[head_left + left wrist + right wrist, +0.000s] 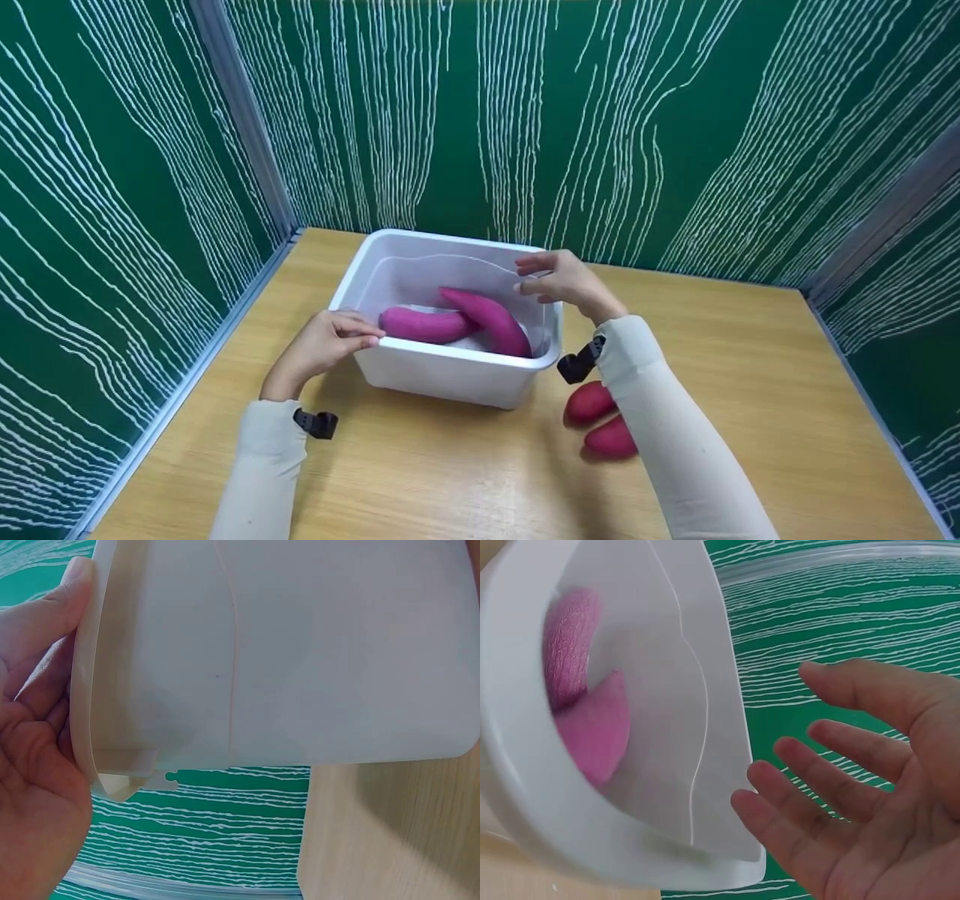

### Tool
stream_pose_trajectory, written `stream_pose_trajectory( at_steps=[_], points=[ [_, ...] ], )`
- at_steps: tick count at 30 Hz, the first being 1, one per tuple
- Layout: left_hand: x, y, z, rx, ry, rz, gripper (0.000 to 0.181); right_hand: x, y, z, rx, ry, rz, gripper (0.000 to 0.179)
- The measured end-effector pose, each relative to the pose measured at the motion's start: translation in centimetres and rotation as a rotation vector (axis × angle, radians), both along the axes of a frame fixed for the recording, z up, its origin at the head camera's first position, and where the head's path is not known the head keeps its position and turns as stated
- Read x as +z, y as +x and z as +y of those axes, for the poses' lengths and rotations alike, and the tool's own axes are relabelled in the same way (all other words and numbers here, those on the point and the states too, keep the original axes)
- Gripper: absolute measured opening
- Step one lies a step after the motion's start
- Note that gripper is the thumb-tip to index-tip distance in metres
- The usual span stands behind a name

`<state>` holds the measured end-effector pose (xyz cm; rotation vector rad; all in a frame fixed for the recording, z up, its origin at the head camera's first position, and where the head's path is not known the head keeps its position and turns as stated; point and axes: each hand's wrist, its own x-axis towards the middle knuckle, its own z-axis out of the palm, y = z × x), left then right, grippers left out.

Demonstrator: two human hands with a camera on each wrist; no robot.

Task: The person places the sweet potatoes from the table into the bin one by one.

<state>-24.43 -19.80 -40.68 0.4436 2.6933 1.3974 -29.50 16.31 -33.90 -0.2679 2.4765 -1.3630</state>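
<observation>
A white plastic bin [450,375] stands on the table, with two long magenta sweet potatoes inside. One sweet potato [424,325] lies along the front wall; the other sweet potato [491,319] curves across its end. My left hand [322,345] pinches the bin's rim at the front left corner; in the left wrist view the thumb [64,600] lies along the rim's edge. Over the back right corner hovers my right hand [566,285], its fingers spread and loosely bent, holding nothing. The right wrist view shows its fingertips [761,772] beside the rim.
Two smooth red rounded pieces, a nearer one [611,439] and a farther one [590,403], lie on the wooden table [450,480] right of the bin, partly behind my right sleeve [675,427]. Green white-streaked panels [510,112] with grey posts [251,120] surround the table.
</observation>
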Motion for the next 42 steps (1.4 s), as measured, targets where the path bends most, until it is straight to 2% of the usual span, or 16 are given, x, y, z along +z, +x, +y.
stream_pose_trajectory(
  at_steps=[8, 28, 37, 42],
  points=[
    [-0.1, 0.1, 0.0, -0.008, 0.004, 0.040, 0.017, -0.1, -0.1, 0.3, -0.006, 0.011, -0.010, 0.054],
    [-0.2, -0.1, -0.1, 0.011, 0.003, 0.003, 0.016, -0.1, 0.1, 1.2, -0.005, 0.007, -0.021, 0.052],
    [-0.3, -0.1, -0.1, -0.026, 0.001, 0.075, 0.015, -0.3, 0.1, 1.9, -0.002, -0.013, -0.022, 0.049],
    [-0.2, -0.1, -0.1, -0.020, -0.001, 0.062, 0.015, -0.2, 0.2, 2.4, -0.010, -0.009, -0.019, 0.048]
  ],
)
